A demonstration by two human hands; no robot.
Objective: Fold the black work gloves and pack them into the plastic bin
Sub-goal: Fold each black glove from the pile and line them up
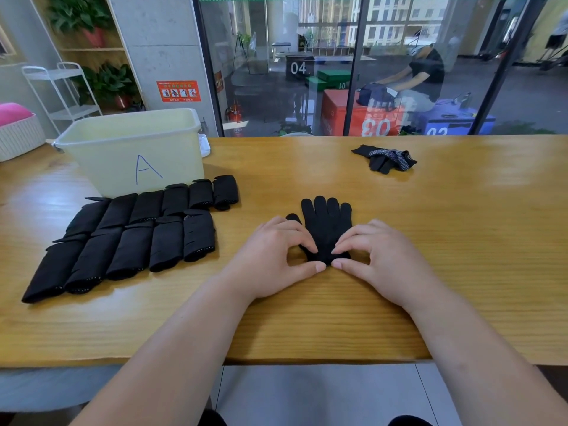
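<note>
Folding step: we pinch the glove (327, 224) cuff with left hand (275, 256) and right hand (379, 258), fingertips clamped, near the bench (445, 309) front edge; next probably fold over.

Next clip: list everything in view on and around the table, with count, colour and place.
folded gloves: eleven, black, two rows on the table's left, in front of the bin
flat glove: one visible, black, table centre
loose gloves: small heap, black with white dots, far right of the table
plastic bin: one, pale yellow, marked A, far left of the table
table: one, wood-coloured
rack: one, white, behind the bin
left hand: pinches the flat glove's cuff
right hand: pinches the same cuff
</note>
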